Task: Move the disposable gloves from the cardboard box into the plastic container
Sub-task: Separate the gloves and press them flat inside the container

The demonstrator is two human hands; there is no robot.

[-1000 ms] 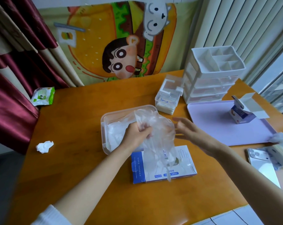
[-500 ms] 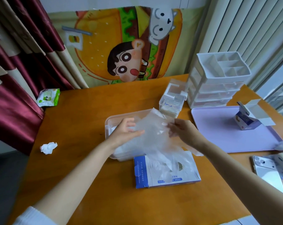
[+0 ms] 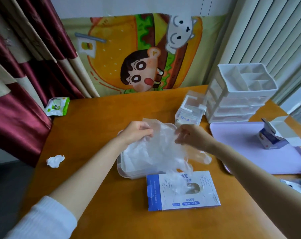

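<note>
Stretching a bunch of clear gloves (image 3: 161,149) between them, the left hand (image 3: 137,133) and right hand (image 3: 194,138) each pinch an upper edge, fingers (image 3: 147,131) curled and clamped on the film, probably to spread it flat so it will lie neatly. Directly beneath the fingers sits the container (image 3: 124,171), with white film already inside. The gloves hang over it, their tips trailing toward the person onto the box (image 3: 182,195), which lies just nearer on the desk (image 3: 94,131). Lowering should land them inside.
</note>
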